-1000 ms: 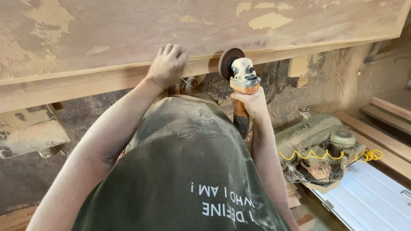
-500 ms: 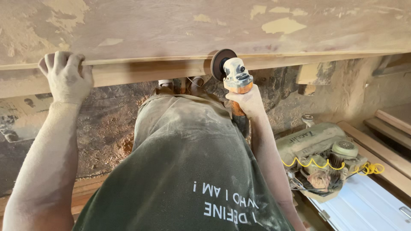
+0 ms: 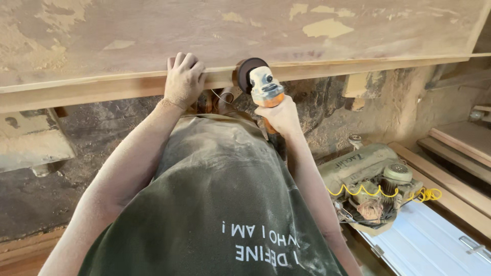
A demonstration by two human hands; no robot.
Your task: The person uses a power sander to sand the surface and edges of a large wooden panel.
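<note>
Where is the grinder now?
In the head view, the grinder is centre-top in the right hand, its disc against the board edge, beside the left hand.
</note>
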